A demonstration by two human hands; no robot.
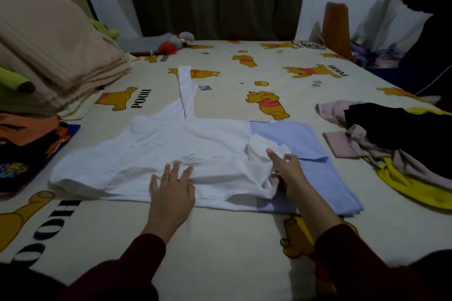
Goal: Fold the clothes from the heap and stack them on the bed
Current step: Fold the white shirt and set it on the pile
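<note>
Both hands, left [172, 186] and right [288, 173], press the white shirt [151, 154].

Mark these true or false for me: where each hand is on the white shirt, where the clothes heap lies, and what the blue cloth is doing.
1. The left hand lies flat on the white cotton shirt. True.
2. The right hand grips the heap of pink, black and yellow clothes. False: it holds a bunched fold of the shirt.
3. The heap lies right of the shirt. True.
4. The flat light-blue cloth lies on top of the shirt. False: the shirt overlaps it.
</note>
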